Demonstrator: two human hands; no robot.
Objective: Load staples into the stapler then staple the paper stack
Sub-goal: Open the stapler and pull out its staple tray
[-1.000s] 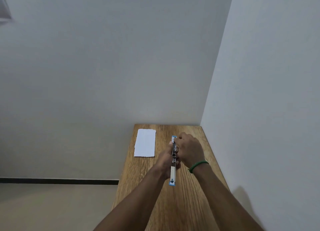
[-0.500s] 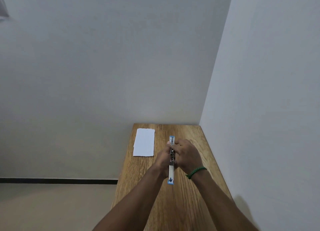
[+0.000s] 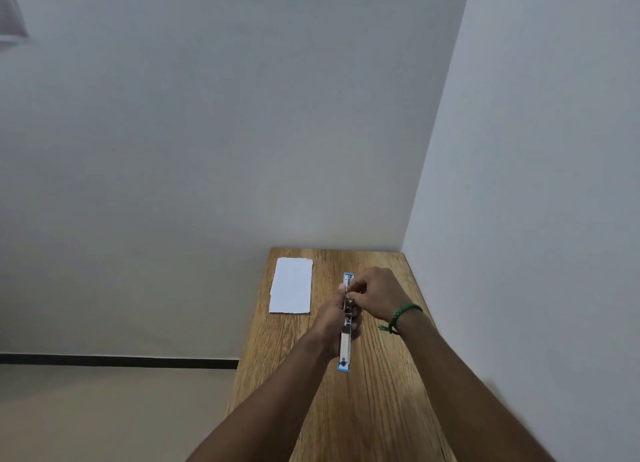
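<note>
moved: right hand (image 3: 379, 293) has drawn back to the right off the stapler (image 3: 346, 323) since half a second ago, only its fingertips now pinching at the metal middle part.
left hand (image 3: 331, 319): wrapped round the stapler from the left, holding it above the table (image 3: 381, 409).
stapler: opened out long, blue ends pointing away and toward the person.
paper stack (image 3: 292, 285): flat on the far left of the table, apart from both hands.
wrist: green bracelet (image 3: 401, 316) on the right.

Both forearms bare, no sleeves; green beaded bracelet (image 3: 403, 317) on right wrist, knot ends dangling.
</note>
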